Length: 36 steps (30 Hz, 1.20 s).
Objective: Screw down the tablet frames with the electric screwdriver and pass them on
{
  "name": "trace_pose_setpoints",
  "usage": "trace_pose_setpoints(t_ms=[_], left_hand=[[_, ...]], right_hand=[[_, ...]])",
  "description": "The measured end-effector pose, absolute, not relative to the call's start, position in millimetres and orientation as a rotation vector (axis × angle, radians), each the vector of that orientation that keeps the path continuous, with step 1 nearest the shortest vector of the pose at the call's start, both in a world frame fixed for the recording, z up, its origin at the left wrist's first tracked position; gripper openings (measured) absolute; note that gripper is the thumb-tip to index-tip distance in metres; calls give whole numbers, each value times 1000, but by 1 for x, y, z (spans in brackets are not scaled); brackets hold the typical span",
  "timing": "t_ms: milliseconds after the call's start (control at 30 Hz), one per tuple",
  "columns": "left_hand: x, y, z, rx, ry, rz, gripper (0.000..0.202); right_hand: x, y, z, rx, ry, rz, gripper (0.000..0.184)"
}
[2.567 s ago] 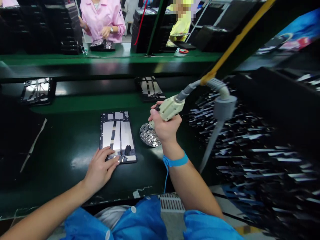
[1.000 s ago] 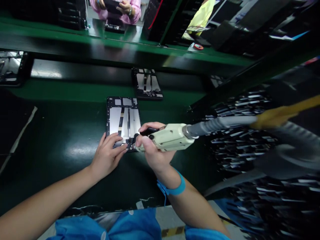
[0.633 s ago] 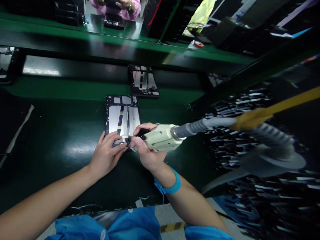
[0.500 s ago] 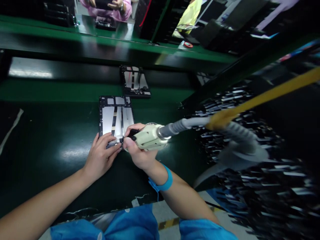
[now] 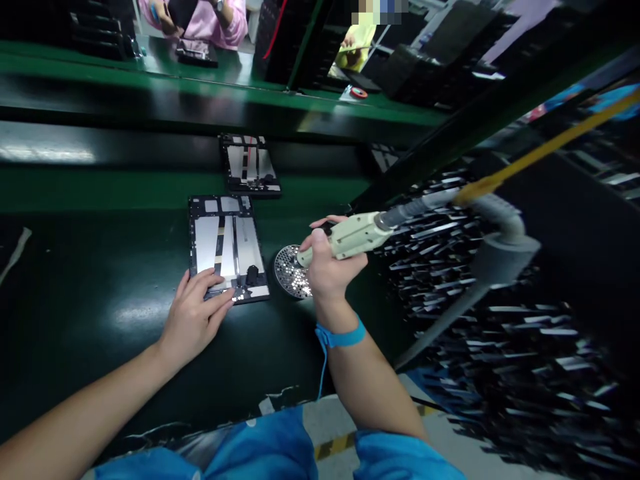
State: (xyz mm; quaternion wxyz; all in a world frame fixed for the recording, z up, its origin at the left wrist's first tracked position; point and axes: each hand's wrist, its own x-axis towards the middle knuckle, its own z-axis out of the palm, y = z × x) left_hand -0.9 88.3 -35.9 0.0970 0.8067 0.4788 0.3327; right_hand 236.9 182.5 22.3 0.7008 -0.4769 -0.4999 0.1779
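Note:
An opened tablet [image 5: 247,243], its silvery inside facing up, lies on the dark green bench. My left hand [image 5: 193,313] rests on its lower left part, fingers stretched out over the edge. My right hand [image 5: 327,273] is wrapped round a pale green electric screwdriver [image 5: 357,235], whose grey cable runs off to the right. The screwdriver's front end is over a round perforated screw tray [image 5: 289,272], right of the tablet. Whether its tip touches a screw is too small to tell. A blue band [image 5: 345,333] circles my right wrist.
A second opened tablet [image 5: 250,167] lies beyond the first. At right stands a rack [image 5: 500,320] of many dark, thin parts, with a yellow strap [image 5: 550,150] tied to the cable. Across the bench, a person in pink [image 5: 213,23] sits by another device [image 5: 196,52].
My right hand has moved right with the screwdriver, from the tablet's lower edge to the screw tray, now uncovered. My left hand stays on the tablet. The view has shifted slightly.

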Motion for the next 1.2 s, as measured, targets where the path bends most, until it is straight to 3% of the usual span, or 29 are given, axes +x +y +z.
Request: trace_pose_setpoints(t_ms=[400,800,967,1200], left_hand=[[-3,89,-37,2396,1395,985,20],[-3,89,-41,2392,1401,981,21],[1,89,-39,2340,1425,984,25],[1,91,-37,2298,1392,977,38]], right_hand=[[248,192,5,-1171,-1097,375,29],[246,192,7,-1146,-1086,393,25],[234,183,32,-1019,-1034,408,18],[171,135,44,-853,-1247,775,21]])
